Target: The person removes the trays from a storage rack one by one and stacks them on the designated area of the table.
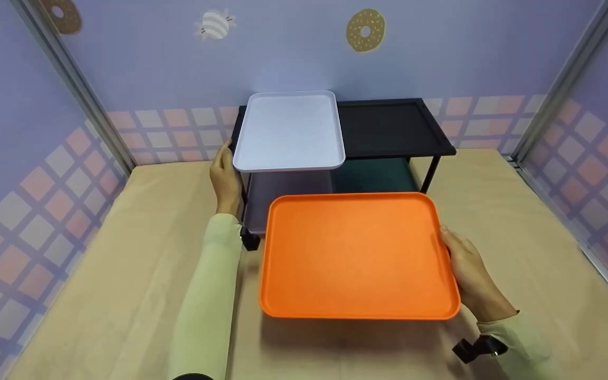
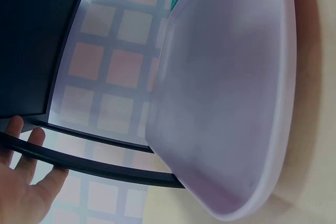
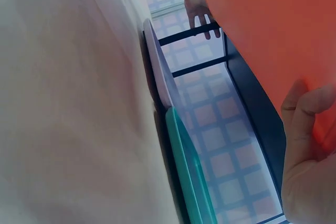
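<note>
While the right hand pinches the orange tray, lower centre in the head view, a level hold should help. In the left wrist view, lower left, the left hand, fingers spread, touches the black rack. Right wrist view, right: fingers curl under the tray.

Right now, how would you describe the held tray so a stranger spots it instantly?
Find the black rack by the back wall. In front, the right hand holds the tray. It alone is orange, unlike the white tray, green tray and mauve tray.
</note>
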`<state>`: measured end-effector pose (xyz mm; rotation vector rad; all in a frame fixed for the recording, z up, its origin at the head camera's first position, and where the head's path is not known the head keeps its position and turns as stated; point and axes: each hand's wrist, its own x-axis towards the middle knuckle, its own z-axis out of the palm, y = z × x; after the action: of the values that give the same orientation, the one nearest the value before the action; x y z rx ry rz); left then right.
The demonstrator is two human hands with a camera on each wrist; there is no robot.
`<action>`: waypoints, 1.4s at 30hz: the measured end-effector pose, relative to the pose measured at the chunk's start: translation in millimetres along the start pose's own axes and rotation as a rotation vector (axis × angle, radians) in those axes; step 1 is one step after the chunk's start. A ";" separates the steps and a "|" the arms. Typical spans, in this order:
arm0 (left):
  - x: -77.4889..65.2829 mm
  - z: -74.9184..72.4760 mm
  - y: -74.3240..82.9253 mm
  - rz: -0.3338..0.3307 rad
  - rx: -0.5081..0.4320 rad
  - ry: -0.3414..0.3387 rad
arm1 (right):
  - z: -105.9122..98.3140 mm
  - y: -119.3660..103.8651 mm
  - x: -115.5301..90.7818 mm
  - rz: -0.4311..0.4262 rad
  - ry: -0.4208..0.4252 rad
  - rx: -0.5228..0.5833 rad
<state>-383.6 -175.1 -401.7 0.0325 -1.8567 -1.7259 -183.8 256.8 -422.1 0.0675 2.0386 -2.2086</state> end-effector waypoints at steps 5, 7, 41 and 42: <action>-1.7 -1.7 0.7 0.012 -0.002 -0.012 | -0.3 3.9 1.2 -0.033 -0.018 0.014; -1.6 -2.3 1.1 0.010 0.004 -0.014 | -0.1 4.7 1.2 -0.032 -0.013 0.015; -0.7 -3.2 2.1 -0.010 0.016 -0.001 | -4.9 24.2 1.7 -0.016 -0.079 0.031; -0.6 -3.1 2.2 -0.010 0.017 0.000 | -4.7 24.6 1.8 -0.014 -0.078 0.032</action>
<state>-381.0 -177.3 -400.0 0.0487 -1.8742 -1.7170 -182.7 259.5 -447.1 -0.0298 1.9688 -2.2160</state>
